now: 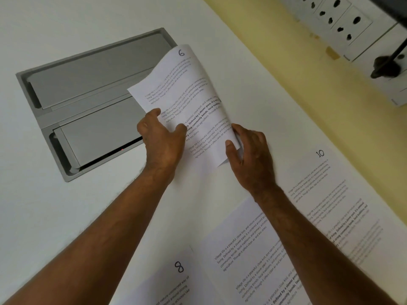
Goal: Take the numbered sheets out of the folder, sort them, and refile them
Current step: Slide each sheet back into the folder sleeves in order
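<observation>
— White paper, printed with text and marked 6 by hand: where is it?

— Sheet 6 point(187, 102) is lifted off the white worktop point(55, 216), curling at its top edge, held between both hands above the grey hatch point(88, 95) set into the surface.

— How do the hands hold it?

— Left hand point(161, 142) grips the sheet's left edge, thumb lying on the printed face, fingers behind. Right hand point(251, 157) pinches the lower right corner, thumb on the front, fingers curled at the edge.

— And the other sheets?

— Sheet 10 point(326, 183) lies flat on the worktop to the right, near the yellow wall point(275, 51). Sheet 8 point(174, 280) lies at the bottom, between the forearms. Another printed sheet point(246, 249) lies between those two, partly under the right forearm; its number is hidden.

— Anything else around?

— White socket strip point(337, 20) on the wall at the top right, with a dark plug point(385, 67) in it.
</observation>
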Tool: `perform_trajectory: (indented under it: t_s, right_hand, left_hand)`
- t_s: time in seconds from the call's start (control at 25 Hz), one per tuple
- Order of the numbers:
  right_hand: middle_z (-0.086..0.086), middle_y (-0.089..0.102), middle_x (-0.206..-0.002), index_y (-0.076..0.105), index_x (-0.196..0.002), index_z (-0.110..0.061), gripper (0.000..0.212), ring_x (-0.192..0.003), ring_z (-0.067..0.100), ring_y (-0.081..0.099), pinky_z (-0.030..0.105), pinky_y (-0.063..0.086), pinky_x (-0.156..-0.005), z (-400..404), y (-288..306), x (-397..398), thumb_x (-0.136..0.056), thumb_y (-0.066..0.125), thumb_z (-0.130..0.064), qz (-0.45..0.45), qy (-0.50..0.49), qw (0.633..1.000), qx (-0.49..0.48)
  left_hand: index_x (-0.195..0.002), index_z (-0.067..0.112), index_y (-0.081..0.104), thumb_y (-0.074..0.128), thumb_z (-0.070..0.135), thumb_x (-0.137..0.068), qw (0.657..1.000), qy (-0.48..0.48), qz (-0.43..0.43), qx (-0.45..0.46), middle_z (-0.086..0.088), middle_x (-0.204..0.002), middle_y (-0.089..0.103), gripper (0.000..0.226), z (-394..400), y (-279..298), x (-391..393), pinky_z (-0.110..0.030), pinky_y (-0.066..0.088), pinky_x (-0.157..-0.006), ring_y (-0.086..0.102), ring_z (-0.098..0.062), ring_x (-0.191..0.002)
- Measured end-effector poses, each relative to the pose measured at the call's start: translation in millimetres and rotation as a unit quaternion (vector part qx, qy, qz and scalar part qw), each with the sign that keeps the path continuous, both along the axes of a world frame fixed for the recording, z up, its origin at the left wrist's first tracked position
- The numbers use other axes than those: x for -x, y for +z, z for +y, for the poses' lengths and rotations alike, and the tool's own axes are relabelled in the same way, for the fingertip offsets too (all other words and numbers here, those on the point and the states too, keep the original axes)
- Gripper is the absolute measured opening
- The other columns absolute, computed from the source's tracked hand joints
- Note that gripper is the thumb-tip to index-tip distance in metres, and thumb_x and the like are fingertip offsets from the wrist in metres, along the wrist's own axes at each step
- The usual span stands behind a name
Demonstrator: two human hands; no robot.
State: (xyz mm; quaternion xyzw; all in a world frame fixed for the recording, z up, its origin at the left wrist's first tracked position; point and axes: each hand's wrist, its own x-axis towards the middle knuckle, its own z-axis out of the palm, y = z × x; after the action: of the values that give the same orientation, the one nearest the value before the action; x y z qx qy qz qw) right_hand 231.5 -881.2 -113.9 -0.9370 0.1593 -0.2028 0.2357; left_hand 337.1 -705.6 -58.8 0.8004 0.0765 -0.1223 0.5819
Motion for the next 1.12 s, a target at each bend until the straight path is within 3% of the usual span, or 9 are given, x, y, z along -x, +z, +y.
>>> perform_trajectory:
  t_s: [0.12, 0.24, 0.36, 0.44, 0.56, 0.64, 0.8, 0.92, 1.12]
  right_hand:
    - [0.001, 0.067, -0.125, 0.060, -0.138, -0.014, 0.052, -0.119, 0.023, 0.054, 0.038, 0.049, -0.100, 4, 5, -5, -0.092, 0.062, -0.040, 0.004, -0.007, 0.999, -0.053]
    - [-0.005, 0.066, -0.126, 0.058, -0.141, -0.023, 0.060, -0.119, 0.018, 0.057, 0.036, 0.048, -0.103, 9, 29, -17, -0.086, 0.071, -0.042, 0.077, -0.041, 0.984, -0.154]
    - [-0.007, 0.063, -0.122, 0.055, -0.143, -0.028, 0.066, -0.110, 0.012, 0.062, 0.031, 0.051, -0.097, 11, 51, -33, -0.084, 0.074, -0.052, 0.144, -0.064, 0.963, -0.217]
    - [-0.007, 0.070, -0.118, 0.063, -0.131, -0.030, 0.064, -0.103, 0.009, 0.069, 0.034, 0.057, -0.095, 11, 59, -44, -0.077, 0.076, -0.060, 0.136, -0.069, 0.929, -0.336]
    - [-0.003, 0.079, -0.107, 0.071, -0.120, -0.019, 0.053, -0.100, 0.016, 0.076, 0.044, 0.059, -0.098, 8, 63, -55, -0.080, 0.078, -0.055, 0.112, -0.075, 0.831, -0.539]
    - [0.001, 0.080, -0.105, 0.072, -0.119, -0.015, 0.051, -0.098, 0.021, 0.077, 0.046, 0.060, -0.097, 4, 58, -57, -0.083, 0.079, -0.050, 0.078, -0.120, 0.807, -0.572]
    - [-0.004, 0.079, -0.094, 0.074, -0.099, -0.016, 0.028, -0.087, 0.017, 0.075, 0.036, 0.062, -0.078, 1, 50, -47, -0.083, 0.077, -0.039, 0.055, -0.182, 0.900, -0.392]
    - [-0.005, 0.078, -0.101, 0.076, -0.105, -0.015, 0.022, -0.090, 0.016, 0.073, 0.029, 0.057, -0.076, 0, 48, -34, -0.092, 0.072, -0.033, 0.093, -0.172, 0.941, -0.275]
    - [-0.006, 0.080, -0.093, 0.076, -0.092, -0.020, 0.002, -0.091, 0.019, 0.077, 0.032, 0.062, -0.077, 19, 56, -10, -0.094, 0.075, -0.020, 0.039, -0.181, 0.882, -0.433]
  left_hand:
    - [-0.151, 0.019, 0.046, 0.069, 0.029, -0.095, 0.986, -0.106, -0.071, -0.111, -0.004, -0.156, 0.038, 0.061, 5, -13, 4, -0.035, 0.026, -0.123, 0.035, -0.024, -0.145]
    - [-0.154, 0.019, 0.041, 0.072, 0.051, -0.090, 0.918, -0.234, -0.152, -0.281, -0.012, -0.166, 0.027, 0.078, 10, -27, 13, -0.043, 0.020, -0.122, 0.023, -0.033, -0.152]
    - [-0.160, 0.018, 0.031, 0.067, 0.057, -0.091, 0.868, -0.308, -0.188, -0.341, -0.017, -0.171, 0.012, 0.087, 17, -40, 24, -0.051, 0.014, -0.127, 0.011, -0.039, -0.157]
    - [-0.162, 0.019, 0.027, 0.063, 0.057, -0.094, 0.855, -0.335, -0.190, -0.347, -0.016, -0.172, 0.006, 0.086, 22, -43, 22, -0.051, 0.009, -0.129, 0.003, -0.038, -0.159]
    - [-0.165, 0.024, 0.018, 0.060, 0.055, -0.098, 0.842, -0.384, -0.160, -0.345, -0.010, -0.174, -0.005, 0.084, 30, -38, 16, -0.046, 0.000, -0.130, -0.009, -0.033, -0.159]
    - [-0.165, 0.027, 0.016, 0.061, 0.051, -0.099, 0.840, -0.405, -0.144, -0.331, -0.006, -0.174, -0.009, 0.084, 36, -34, 14, -0.041, -0.003, -0.129, -0.015, -0.029, -0.159]
    - [-0.164, 0.026, 0.023, 0.067, 0.043, -0.097, 0.850, -0.410, -0.153, -0.294, -0.006, -0.174, -0.005, 0.082, 46, -39, 14, -0.043, 0.000, -0.130, -0.012, -0.027, -0.160]
    - [-0.161, 0.023, 0.031, 0.072, 0.038, -0.094, 0.859, -0.394, -0.186, -0.268, -0.010, -0.174, 0.005, 0.080, 55, -46, 20, -0.049, 0.010, -0.129, -0.001, -0.029, -0.161]
    - [-0.160, 0.018, 0.033, 0.073, 0.028, -0.095, 0.942, -0.267, -0.134, -0.151, -0.007, -0.171, 0.020, 0.076, 73, -30, 41, -0.042, 0.019, -0.128, 0.019, -0.025, -0.157]
